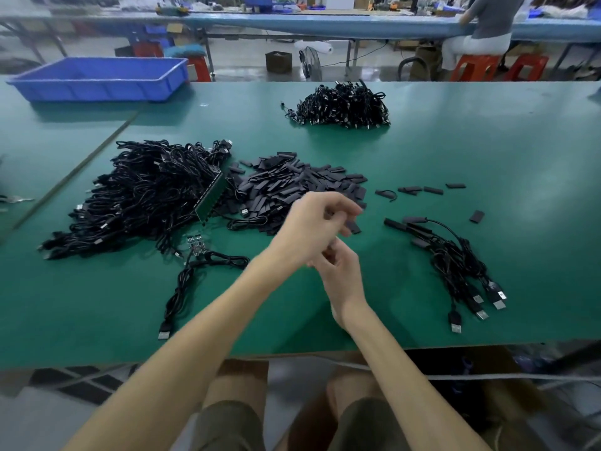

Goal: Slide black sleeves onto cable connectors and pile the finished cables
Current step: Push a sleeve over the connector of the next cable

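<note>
Where the green-covered worktop reaches its far left corner, a shallow blue plastic tray stands, and only its own blue walls and floor show inside it. Left of centre lies a big tangled heap of black cables, with a green strip of circuit boards leaning on its right flank. Just right of that strip spreads the pile of short flat black sleeves, with a few stray ones scattered further right. A second, smaller heap of black cables sits toward the far edge. At the right, a small bundle of sleeved black cables lies with its silver USB plugs pointing to the near edge.

The left hand hangs over the near edge of the sleeve pile with its fingers curled. One black sleeve shows right at the fingertips, pinched against the thumb as far as the blur allows. The right hand is just below it, almost touching, fingers curled inward; whether they hold anything I cannot tell. A lone black cable with a small circuit board lies on the worktop left of both hands.
</note>
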{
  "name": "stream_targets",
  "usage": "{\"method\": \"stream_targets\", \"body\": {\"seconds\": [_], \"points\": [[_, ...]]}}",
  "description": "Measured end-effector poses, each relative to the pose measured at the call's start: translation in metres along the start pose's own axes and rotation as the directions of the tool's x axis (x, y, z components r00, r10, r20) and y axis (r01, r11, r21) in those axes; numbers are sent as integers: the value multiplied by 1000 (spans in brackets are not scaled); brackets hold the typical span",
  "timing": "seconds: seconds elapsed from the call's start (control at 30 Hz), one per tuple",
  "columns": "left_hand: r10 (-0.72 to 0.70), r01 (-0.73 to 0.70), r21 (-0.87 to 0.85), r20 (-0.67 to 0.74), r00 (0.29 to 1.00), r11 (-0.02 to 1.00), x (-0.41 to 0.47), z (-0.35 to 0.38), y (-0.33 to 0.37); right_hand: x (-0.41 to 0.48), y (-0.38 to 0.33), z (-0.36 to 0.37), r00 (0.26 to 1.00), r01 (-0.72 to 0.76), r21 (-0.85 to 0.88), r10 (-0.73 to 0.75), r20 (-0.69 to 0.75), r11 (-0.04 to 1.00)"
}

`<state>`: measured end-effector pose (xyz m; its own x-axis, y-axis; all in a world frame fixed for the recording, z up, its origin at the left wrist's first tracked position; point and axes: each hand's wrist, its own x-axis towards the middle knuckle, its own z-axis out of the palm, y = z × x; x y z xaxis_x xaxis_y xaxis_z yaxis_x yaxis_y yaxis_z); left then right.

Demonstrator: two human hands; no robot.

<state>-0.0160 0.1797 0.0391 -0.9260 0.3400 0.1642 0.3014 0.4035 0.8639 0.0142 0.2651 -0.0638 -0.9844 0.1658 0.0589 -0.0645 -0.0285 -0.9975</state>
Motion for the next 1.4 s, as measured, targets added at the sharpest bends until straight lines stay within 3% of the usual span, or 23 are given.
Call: {"method": "stream_targets", "body": {"seconds": [0.1,0.2,0.27,0.33,0.43,0.53,0.67,0.77,0.87,1.03,1.4], "points": [[-70,121,345,-157,985,931,-11,-57,-31,1,0,0,1000,14,24,-15,16,1000],[-175,347,666,-313,934,661,-23,-103,-68,0,-3,2,1000,24,26,-25,12,999],[-235,450,715,-385,892,535,-34,-123,-87,-2,-5,2,1000,25,24,-25,12,999],[-320,519,697,-409,854,495,-42,-134,-99,-1,-5,3,1000,19,23,-20,7,1000],[-377,511,681,-352,857,524,-46,-138,-110,-1,-5,3,1000,26,17,-26,-4,1000],[-404,526,485,-339,849,698,-43,-136,-115,-2,-6,2,1000,24,16,-24,-7,1000],[-411,503,324,-311,857,802,-39,-126,-113,-3,-6,2,1000,27,17,-26,-8,1000],[-323,386,190,-292,900,903,-36,-113,-99,-3,-6,2,999,35,-2,-35,4,999],[-208,219,49,-176,962,974,-33,-94,-78,-3,-7,4,996,69,-86,-65,54,994],[-95,99,32,-102,990,995,-29,-63,-63,-3,-7,9,986,118,-212,-89,141,970],[-160,166,92,-69,985,982,-31,-59,-72,-2,-5,7,994,100,-204,-90,58,974]]}}
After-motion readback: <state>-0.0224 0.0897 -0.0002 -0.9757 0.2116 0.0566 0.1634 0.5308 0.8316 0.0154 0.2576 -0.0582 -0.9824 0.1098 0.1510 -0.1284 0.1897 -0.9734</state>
